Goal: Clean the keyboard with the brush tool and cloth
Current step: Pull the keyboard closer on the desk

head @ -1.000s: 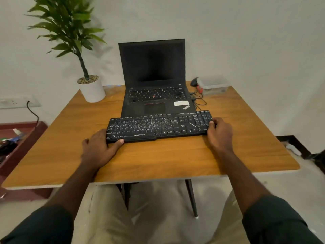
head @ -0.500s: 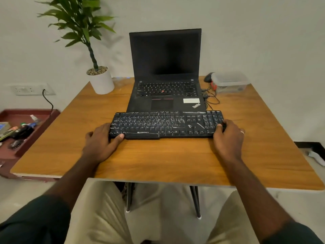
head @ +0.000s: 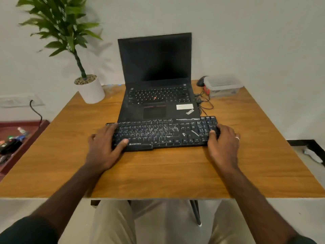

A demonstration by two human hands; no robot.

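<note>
A black keyboard (head: 163, 133) streaked with white dust lies across the wooden table (head: 158, 173), its back edge over the front of an open black laptop (head: 156, 95). My left hand (head: 103, 148) grips the keyboard's left end, thumb on the front keys and fingers round the side. My right hand (head: 223, 143) grips the right end the same way, thumb on the number pad. No brush or cloth is in sight.
A potted plant (head: 89, 88) stands at the back left. At the back right sit a clear lidded plastic box (head: 222, 87), a dark mouse (head: 201, 81) and loose cables (head: 204, 103). A red tray of small items (head: 12, 141) lies left of the table.
Both hands have closed further over the keyboard's ends, thumbs now on the keys. The keyboard has shifted little; the camera view has moved.
</note>
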